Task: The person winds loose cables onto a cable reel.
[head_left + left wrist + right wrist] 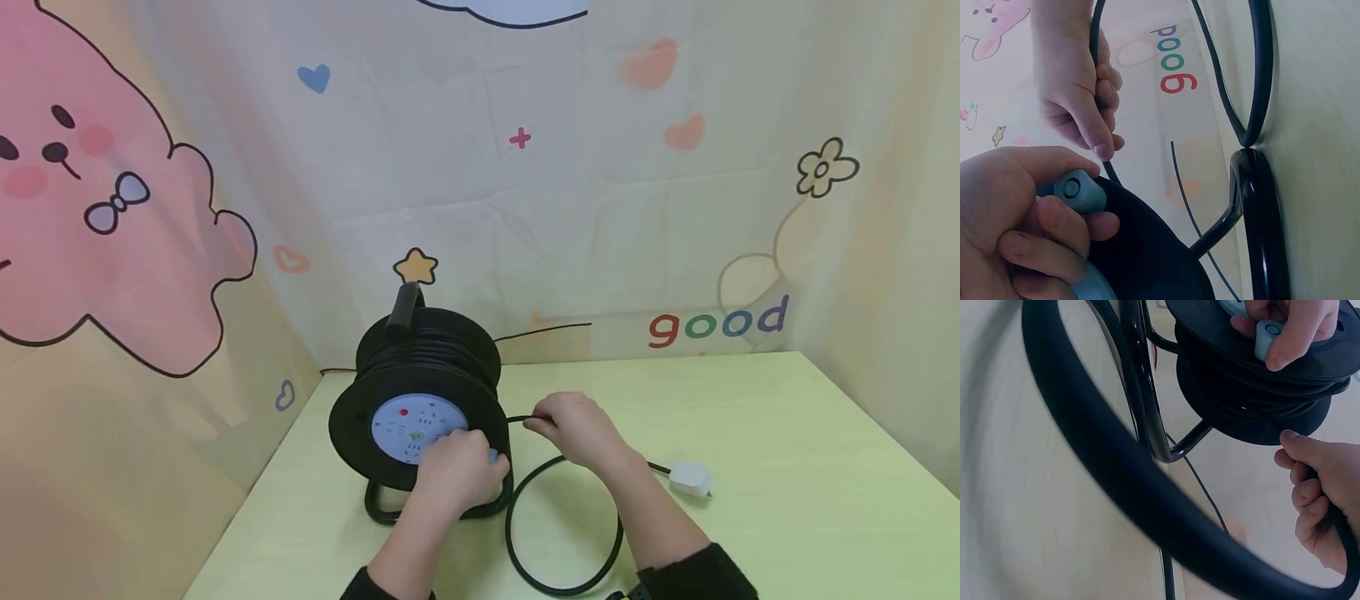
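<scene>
A black cable reel (pixel 420 375) stands on its tubular frame, with black cable (pixel 1241 400) wound round its drum. Its front disc carries a light-blue socket panel (pixel 408 425) with a red button. My left hand (pixel 461 467) grips the light-blue crank knob (pixel 1082 190) at the disc's lower right. Right of the drum, my right hand (pixel 577 425) holds the cable between thumb and curled fingers, close to where it leaves the reel. From that hand the loose cable (pixel 513 542) hangs in a loop over the table, ending in a white plug (pixel 690 478).
The pale green table (pixel 787 467) reaches back to a printed cloth (pixel 562 208) with hearts, a star and the word "good". A second cloth side with a pink bear (pixel 135 250) closes off the left. A thin dark line (pixel 543 331) runs behind the reel.
</scene>
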